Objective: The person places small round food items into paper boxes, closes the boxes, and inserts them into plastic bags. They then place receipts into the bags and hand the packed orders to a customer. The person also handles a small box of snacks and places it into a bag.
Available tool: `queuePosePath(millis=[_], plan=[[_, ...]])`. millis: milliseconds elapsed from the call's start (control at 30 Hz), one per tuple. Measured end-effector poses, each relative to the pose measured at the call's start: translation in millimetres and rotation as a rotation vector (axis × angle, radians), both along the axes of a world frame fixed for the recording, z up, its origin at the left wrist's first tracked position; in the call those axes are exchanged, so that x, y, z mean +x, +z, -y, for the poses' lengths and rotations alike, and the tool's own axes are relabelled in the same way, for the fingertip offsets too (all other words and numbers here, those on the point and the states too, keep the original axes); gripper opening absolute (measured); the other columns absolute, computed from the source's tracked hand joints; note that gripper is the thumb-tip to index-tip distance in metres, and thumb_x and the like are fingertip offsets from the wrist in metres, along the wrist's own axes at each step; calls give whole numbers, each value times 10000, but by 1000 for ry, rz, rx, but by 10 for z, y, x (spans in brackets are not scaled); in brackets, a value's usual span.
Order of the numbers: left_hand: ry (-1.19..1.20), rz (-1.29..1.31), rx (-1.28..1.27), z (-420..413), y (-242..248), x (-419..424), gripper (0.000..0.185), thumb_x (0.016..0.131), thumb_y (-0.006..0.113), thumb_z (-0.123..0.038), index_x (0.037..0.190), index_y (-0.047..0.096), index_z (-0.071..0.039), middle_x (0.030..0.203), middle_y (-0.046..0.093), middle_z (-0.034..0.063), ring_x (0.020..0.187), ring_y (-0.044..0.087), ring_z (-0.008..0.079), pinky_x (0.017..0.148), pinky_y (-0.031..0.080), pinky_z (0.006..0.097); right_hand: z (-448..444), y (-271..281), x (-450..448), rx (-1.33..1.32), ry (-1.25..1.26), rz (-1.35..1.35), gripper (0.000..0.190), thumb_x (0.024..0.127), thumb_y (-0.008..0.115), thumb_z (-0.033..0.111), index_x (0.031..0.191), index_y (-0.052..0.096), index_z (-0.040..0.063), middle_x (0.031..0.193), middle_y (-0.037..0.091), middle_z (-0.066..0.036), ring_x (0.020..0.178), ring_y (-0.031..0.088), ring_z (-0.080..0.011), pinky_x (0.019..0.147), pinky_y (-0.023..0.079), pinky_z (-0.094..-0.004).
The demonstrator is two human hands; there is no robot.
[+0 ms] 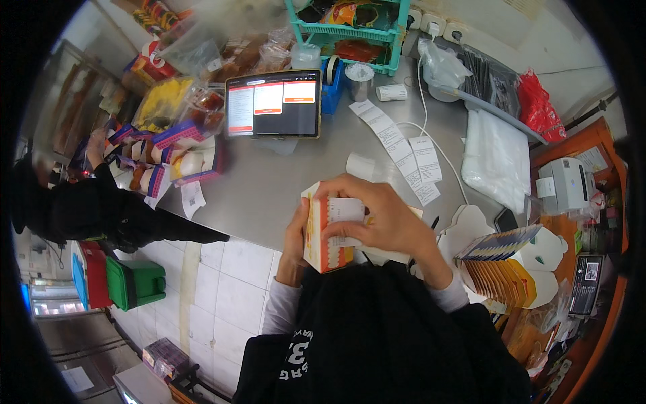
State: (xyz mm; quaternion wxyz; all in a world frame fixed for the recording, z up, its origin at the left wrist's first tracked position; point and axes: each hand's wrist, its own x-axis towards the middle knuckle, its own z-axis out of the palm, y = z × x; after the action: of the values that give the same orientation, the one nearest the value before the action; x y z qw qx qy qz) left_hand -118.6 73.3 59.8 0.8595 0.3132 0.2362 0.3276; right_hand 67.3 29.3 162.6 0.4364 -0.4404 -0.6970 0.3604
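Observation:
An orange and white paperboard food box is held between both hands over the metal table's front edge. My left hand grips its left side. My right hand holds its right side, fingers curled over the top, pressing a white printed slip against the box. Beyond the hands, a curled piece of paper lies on the metal table. Printed receipt strips lie to its right. A tablet stands upright farther back, its screen lit.
A co-worker in black stands at the left, an arm reaching to filled food boxes. Flat folded cartons stand at the right. A plastic bag stack, a blue tape dispenser and a teal basket rack sit behind.

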Motion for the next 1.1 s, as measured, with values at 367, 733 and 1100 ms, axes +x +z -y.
queuePosePath(millis=[367,733,1100], plan=[[37,-1,-11,138,-202,88,560,1072,308,-472,1428,454,-65,1328,566,148,1151,609,270,964,532,389,46,-480,-231,-124,-250,-354,502,1081,325,391,1433,365,35,1160,446,-132,1121,460,-247,1038,338,-369],[488,59,-240,31,-533,123,534,1071,367,-442,1414,458,-43,1276,602,129,1128,634,237,953,549,386,59,-631,-197,-217,-131,-127,640,1086,300,439,1548,231,0,1565,297,-206,1469,267,-324,1203,199,-420],[429,-1058,605,-522,-933,-269,677,935,697,-229,1473,346,-12,1438,413,251,1280,488,398,1032,431,450,-217,-1875,2920,130,-1483,594,302,832,630,104,1114,665,3,1153,636,-211,1090,579,-372,961,457,-455]])
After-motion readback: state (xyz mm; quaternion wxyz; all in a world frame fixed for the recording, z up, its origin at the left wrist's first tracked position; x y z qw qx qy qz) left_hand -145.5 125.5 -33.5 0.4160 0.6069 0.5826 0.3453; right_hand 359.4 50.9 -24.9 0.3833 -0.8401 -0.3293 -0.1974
